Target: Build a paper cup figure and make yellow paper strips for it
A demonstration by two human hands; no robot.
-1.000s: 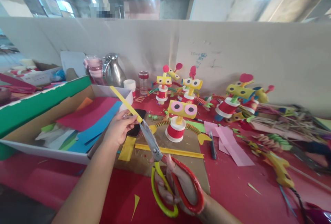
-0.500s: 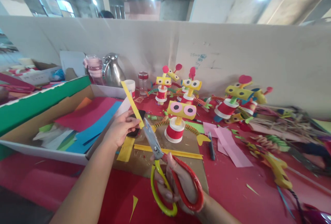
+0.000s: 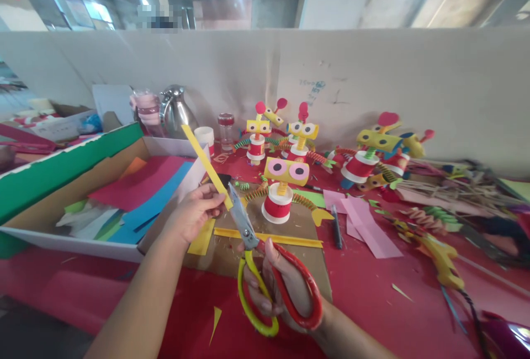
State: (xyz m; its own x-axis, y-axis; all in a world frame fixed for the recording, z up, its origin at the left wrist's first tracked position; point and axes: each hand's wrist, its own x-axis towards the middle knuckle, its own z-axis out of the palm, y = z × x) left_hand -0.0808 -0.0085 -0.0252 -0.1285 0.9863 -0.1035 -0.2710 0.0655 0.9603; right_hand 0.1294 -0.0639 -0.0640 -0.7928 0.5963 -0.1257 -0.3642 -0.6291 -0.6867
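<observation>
My left hand (image 3: 192, 212) pinches a narrow yellow paper strip (image 3: 202, 156), which slants up to the left. The fingers of my right hand (image 3: 285, 287) are through the red and yellow-green handles of the scissors (image 3: 247, 233). The scissor blades point up and touch or nearly touch the strip's lower end. Beyond the scissors, a paper-cup figure (image 3: 277, 202) with a yellow head and pink-ringed eyes stands on a brown board (image 3: 306, 265). A folded yellow strip (image 3: 290, 241) lies across the board, and a wider yellow piece (image 3: 202, 240) lies near my left hand.
A box (image 3: 78, 244) of coloured paper is at the left. Several finished figures stand behind, beside a glass jar (image 3: 226, 131), white cup (image 3: 204, 139) and steel jug (image 3: 179, 113). Pink paper (image 3: 368, 232), a black pen (image 3: 337, 228) and a yellow glue gun (image 3: 443, 259) lie right.
The view has shifted slightly. The yellow strip tilts further left, and the scissors have moved a little with my right hand. Both hands keep their hold.
</observation>
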